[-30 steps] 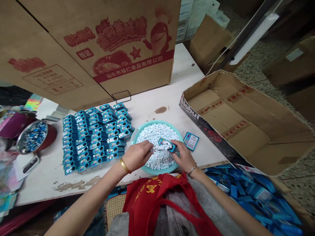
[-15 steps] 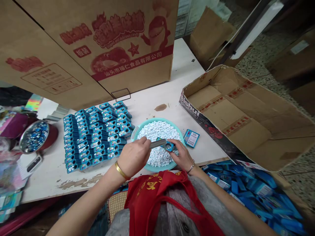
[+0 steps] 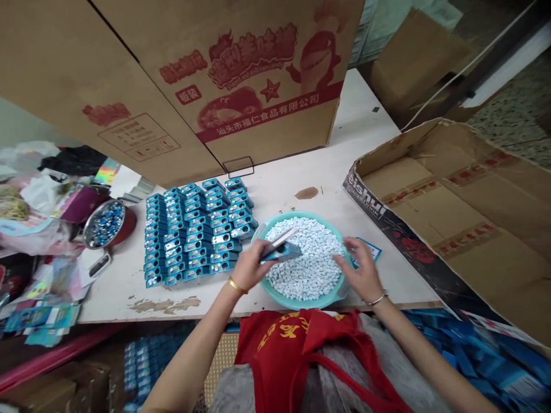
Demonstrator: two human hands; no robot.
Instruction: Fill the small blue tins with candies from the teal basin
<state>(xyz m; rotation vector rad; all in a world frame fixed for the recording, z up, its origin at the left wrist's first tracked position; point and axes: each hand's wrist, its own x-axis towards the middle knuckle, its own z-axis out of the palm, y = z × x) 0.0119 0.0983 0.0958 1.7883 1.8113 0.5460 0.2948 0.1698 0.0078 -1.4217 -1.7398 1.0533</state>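
My left hand [image 3: 249,265] is closed round a small blue box [image 3: 282,250] with a pale flap sticking up, held over the left rim of a teal bowl [image 3: 275,291] full of small white candies [image 3: 312,261]. My right hand [image 3: 361,268] hovers by the bowl's right rim with fingers spread, holding nothing, just above a flat blue packet [image 3: 369,250] on the white table [image 3: 275,189]. Rows of several filled blue boxes [image 3: 193,232] lie left of the bowl, close to my left hand.
A big printed carton [image 3: 193,80] stands at the back. An open brown carton [image 3: 465,218] lies on its side at the right. A metal pot of blue pieces [image 3: 105,225] and clutter sit left. Blue packets [image 3: 495,361] fill a bin at lower right.
My right hand let go of the blue box and moved right toward the flat packet. My left hand now holds the box alone and has shifted it left. The camera view shifted left.
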